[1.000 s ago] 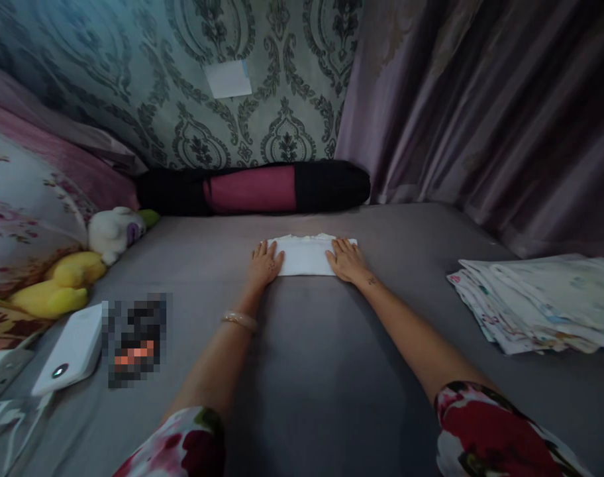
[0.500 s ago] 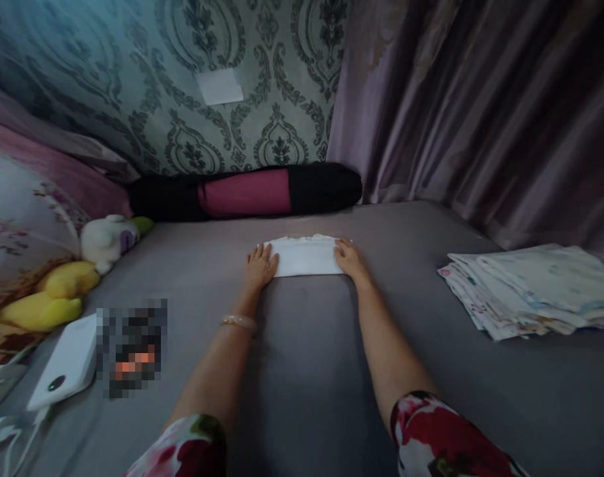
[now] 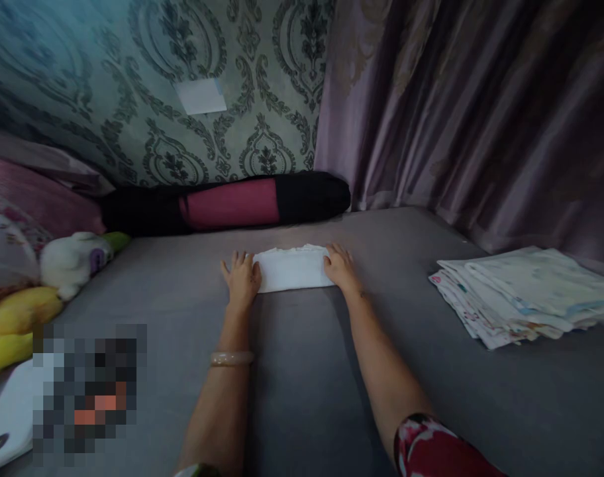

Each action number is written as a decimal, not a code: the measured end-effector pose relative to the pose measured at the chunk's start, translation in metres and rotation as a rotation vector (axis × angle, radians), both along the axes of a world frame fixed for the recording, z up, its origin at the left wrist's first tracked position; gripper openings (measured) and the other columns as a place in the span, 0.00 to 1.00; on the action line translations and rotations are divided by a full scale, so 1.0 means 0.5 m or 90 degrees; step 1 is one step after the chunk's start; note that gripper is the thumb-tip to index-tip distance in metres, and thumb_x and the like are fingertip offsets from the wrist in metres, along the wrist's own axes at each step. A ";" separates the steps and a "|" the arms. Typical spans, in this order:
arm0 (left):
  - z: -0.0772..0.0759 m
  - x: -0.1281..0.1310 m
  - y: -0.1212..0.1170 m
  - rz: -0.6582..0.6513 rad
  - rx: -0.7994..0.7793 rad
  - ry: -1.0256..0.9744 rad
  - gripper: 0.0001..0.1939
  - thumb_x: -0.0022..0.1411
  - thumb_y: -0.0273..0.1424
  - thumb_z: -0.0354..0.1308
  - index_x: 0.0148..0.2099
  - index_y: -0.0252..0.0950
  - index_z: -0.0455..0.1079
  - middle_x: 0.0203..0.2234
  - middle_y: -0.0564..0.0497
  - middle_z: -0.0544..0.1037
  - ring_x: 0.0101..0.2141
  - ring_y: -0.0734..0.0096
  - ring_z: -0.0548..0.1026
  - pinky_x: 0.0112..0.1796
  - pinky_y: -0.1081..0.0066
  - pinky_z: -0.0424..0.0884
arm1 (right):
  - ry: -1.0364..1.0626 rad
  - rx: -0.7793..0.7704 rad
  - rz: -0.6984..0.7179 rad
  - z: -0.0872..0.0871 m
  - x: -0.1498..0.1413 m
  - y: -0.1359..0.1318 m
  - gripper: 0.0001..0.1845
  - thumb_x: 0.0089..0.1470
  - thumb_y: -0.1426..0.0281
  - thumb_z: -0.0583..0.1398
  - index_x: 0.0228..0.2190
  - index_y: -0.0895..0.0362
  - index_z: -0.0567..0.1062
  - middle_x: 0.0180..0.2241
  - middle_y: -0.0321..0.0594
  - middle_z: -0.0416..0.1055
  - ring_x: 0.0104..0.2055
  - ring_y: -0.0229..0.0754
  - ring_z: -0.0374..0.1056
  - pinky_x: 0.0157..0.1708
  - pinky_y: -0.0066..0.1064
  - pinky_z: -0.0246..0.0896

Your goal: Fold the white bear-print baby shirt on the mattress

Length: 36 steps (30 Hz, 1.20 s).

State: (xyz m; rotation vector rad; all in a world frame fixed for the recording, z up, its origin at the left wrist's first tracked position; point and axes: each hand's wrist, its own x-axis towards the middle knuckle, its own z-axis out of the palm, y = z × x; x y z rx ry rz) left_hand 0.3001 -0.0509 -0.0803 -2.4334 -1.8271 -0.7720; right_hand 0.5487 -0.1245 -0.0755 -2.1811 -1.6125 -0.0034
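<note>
A white folded cloth [image 3: 295, 270] lies flat on the grey bed sheet [image 3: 302, 371], its long side running across in front of me. At its left end rests my left hand [image 3: 243, 277], fingers spread, the thumb along the cloth's edge. My right hand [image 3: 338, 264] lies at the opposite end with its thumb on the cloth and the other fingers stretched outward. Neither hand grips the cloth. What the cloth's underside looks like is hidden.
On the right lies a stack of pale printed cloths [image 3: 525, 291]. A black and pink long bag [image 3: 232, 204] runs along the wall. To the left are a white plush toy [image 3: 68, 265], a yellow plush toy [image 3: 24, 315], a white power bank [image 3: 14, 414] and a blurred-out item [image 3: 96, 391].
My left hand has turned a little and its fingers are spread wider at the cloth's end. The view has shifted, so surroundings sit lower and further left. The cloth remains folded.
</note>
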 end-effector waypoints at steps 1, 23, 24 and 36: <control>0.008 0.006 -0.003 -0.007 0.028 -0.001 0.21 0.68 0.33 0.44 0.58 0.35 0.68 0.59 0.41 0.69 0.64 0.53 0.58 0.63 0.42 0.43 | -0.002 0.000 0.006 0.007 -0.008 0.002 0.25 0.62 0.70 0.50 0.59 0.63 0.64 0.63 0.52 0.58 0.66 0.50 0.51 0.63 0.44 0.44; -0.002 0.041 -0.014 0.000 -0.160 0.126 0.33 0.69 0.43 0.34 0.66 0.25 0.56 0.65 0.34 0.56 0.66 0.49 0.52 0.63 0.48 0.48 | 0.008 -0.096 -0.071 0.004 -0.048 -0.006 0.31 0.66 0.62 0.43 0.62 0.69 0.58 0.65 0.56 0.53 0.67 0.55 0.45 0.65 0.49 0.36; 0.001 0.042 -0.014 0.002 -0.137 0.119 0.33 0.70 0.42 0.34 0.65 0.25 0.58 0.64 0.33 0.58 0.65 0.48 0.54 0.63 0.47 0.47 | 0.008 -0.079 -0.066 0.007 -0.050 -0.004 0.31 0.66 0.62 0.43 0.62 0.69 0.59 0.65 0.56 0.53 0.67 0.55 0.46 0.65 0.50 0.35; -0.028 0.065 -0.019 -0.047 -0.121 0.123 0.31 0.70 0.42 0.37 0.66 0.27 0.57 0.65 0.34 0.57 0.65 0.49 0.53 0.62 0.53 0.52 | -0.020 -0.051 0.018 -0.023 -0.101 0.007 0.31 0.67 0.61 0.42 0.62 0.68 0.60 0.65 0.54 0.53 0.68 0.51 0.45 0.66 0.44 0.32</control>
